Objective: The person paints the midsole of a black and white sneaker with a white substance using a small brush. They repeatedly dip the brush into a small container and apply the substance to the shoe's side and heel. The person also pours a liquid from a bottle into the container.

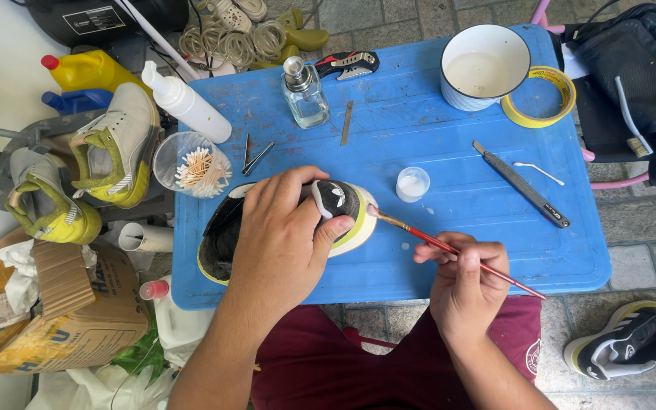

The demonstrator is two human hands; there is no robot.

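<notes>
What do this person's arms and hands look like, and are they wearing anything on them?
Both are bare: the left hand and right hand have no gloves, rings, watch or bands that show. The forearms are uncovered all the way to the bottom edge of the view, with no sleeves in sight. Fingernails are short and unpainted. Beneath the arms lies dark red clothing with a small pale emblem on it.

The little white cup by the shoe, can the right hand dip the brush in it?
Probably yes: the little white cup stands open just beyond the brush tip, with bare blue table between it and the right hand.
</notes>
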